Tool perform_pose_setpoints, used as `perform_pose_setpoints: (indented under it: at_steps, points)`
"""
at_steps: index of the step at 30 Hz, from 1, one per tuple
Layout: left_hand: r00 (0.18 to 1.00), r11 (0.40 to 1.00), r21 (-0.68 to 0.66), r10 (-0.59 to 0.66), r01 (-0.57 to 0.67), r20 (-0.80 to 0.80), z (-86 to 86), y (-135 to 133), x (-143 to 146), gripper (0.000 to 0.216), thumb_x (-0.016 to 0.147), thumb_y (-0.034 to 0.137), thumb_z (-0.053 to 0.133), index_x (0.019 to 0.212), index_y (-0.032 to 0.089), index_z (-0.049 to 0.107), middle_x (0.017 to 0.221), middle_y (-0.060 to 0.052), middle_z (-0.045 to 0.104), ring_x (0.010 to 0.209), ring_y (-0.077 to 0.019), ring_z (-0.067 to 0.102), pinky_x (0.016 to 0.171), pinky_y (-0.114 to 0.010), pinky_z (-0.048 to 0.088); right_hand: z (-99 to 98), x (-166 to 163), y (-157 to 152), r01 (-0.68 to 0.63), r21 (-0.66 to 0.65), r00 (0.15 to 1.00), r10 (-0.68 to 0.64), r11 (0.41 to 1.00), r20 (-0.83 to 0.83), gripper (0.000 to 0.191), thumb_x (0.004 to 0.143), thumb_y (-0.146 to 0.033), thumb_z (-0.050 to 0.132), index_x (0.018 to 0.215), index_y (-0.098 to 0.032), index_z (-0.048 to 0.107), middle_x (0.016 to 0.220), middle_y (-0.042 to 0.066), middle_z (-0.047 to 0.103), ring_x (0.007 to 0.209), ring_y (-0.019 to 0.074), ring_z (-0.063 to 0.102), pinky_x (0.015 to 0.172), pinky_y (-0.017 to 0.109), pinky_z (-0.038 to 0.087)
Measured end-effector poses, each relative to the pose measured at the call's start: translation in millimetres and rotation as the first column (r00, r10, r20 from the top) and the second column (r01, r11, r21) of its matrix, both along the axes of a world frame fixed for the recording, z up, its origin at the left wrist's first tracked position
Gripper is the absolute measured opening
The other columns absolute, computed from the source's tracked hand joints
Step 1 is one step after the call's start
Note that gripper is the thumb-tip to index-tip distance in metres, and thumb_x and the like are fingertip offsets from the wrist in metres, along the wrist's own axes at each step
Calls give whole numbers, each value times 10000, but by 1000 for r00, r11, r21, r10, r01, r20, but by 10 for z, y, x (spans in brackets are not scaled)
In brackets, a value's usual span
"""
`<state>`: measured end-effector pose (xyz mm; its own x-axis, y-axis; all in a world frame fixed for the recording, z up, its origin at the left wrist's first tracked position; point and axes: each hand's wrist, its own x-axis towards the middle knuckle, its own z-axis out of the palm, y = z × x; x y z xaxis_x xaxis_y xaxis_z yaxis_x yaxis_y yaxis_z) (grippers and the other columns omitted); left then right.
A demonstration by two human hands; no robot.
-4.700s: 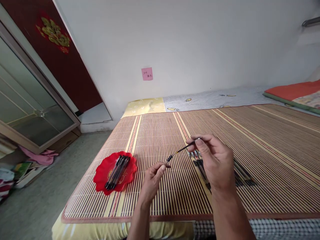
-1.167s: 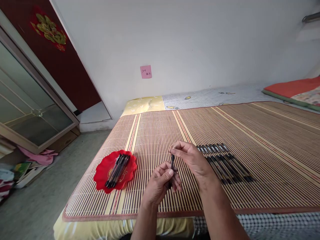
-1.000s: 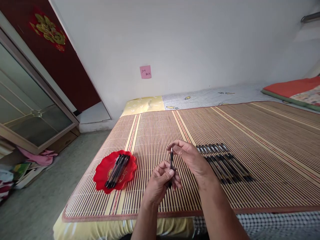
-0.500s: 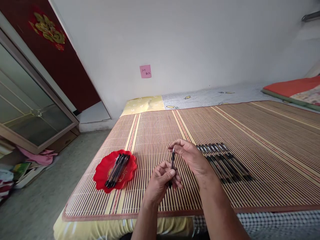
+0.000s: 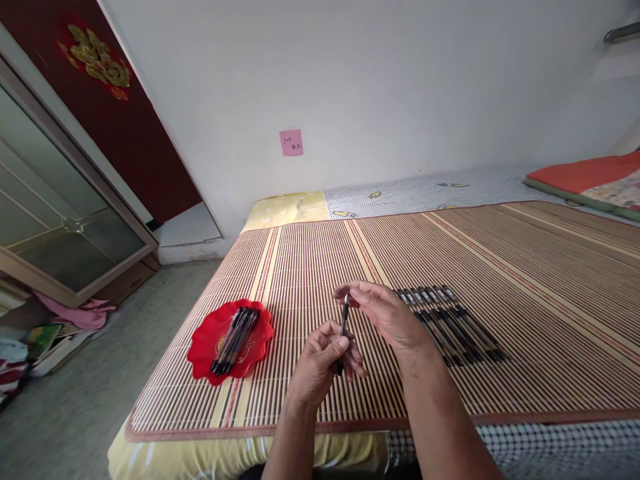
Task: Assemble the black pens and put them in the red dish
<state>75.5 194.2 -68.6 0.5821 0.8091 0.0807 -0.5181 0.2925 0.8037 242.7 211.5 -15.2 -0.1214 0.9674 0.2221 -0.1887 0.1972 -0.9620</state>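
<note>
one pen upright between two hands

the left hand (image 5: 320,363) closes its fingers round the lower barrel of a slim black plastic pen (image 5: 345,310), upright just above the striped bamboo mat (image 5: 500,267). the right hand (image 5: 387,317) pinches its top, likely steadying it. a row of black pens (image 5: 453,327) lies to the right, a red scalloped plastic plate (image 5: 203,347) to the left.

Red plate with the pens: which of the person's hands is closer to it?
Left. The left hand, gripping a pen, is just right of the red plate; the right hand, pinching that pen's top, is farther right, beside the row of pens.

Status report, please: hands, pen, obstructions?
Left hand grips pen upright. Right hand at its top end. Red plate left, pen row right, neither touched.
</note>
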Motion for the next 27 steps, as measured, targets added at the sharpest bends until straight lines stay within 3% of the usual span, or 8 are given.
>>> perform_pose_setpoints:
  at_steps: [3, 7, 13, 19, 24, 27]
  points:
    - [1000, 1000, 7, -3, 3, -1, 0, 2, -1, 252, 897, 312, 740, 910, 157, 542, 737, -47, 749, 551, -154, 724, 418, -153, 428, -21, 9, 4, -5, 12, 1000, 4, 1000, 26, 153, 900, -390, 702, 956, -276, 787, 1026, 56, 739, 1042, 233, 640, 1019, 417, 435]
    - [1000, 1000, 24, -9, 9, -4, -4, -4, 1, 235, 909, 301, 722, 904, 157, 537, 732, -48, 751, 552, -153, 724, 426, -156, 419, -59, 9, 39, 35, -16, 999, -34, 999, 32, 127, 846, -381, 777, 847, -258, 745, 863, 15, 687, 867, 191, 617, 890, 377, 471]
    - [999, 1000, 19, -24, 23, 39, -37, 8, 0, 219, 923, 298, 708, 920, 159, 538, 737, -40, 751, 547, -157, 730, 403, -150, 432, -18, 16, 12, 5, 22, 999, -6, 1000, 34, 216, 951, -430, 645, 1014, -280, 786, 1103, 64, 740, 1085, 232, 641, 1031, 424, 434]
    - [999, 999, 23, -28, 28, 27, -18, 0, 9, 239, 918, 322, 716, 921, 156, 543, 733, -49, 749, 534, -157, 723, 406, -148, 437, -10, 16, 17, 16, 13, 998, -16, 1000, 63, 151, 862, -393, 736, 907, -259, 788, 928, 47, 747, 941, 215, 667, 954, 401, 485]
    - [992, 994, 29, 105, -103, -68, 20, -20, 30, 286, 862, 317, 782, 853, 153, 547, 716, -53, 749, 556, -165, 725, 448, -165, 458, -4, 11, 26, 66, 2, 994, -66, 998, 89, 200, 826, -427, 752, 858, -230, 772, 887, 43, 732, 899, 205, 655, 902, 383, 485]
    - [989, 995, 34, 101, -98, -106, 37, -25, 18, 301, 876, 385, 762, 917, 133, 604, 756, -82, 761, 578, -177, 732, 491, -191, 487, -25, 32, 31, 97, 8, 992, -97, 995, 84, 207, 832, -432, 752, 849, -227, 771, 878, 42, 730, 888, 205, 648, 897, 381, 480]
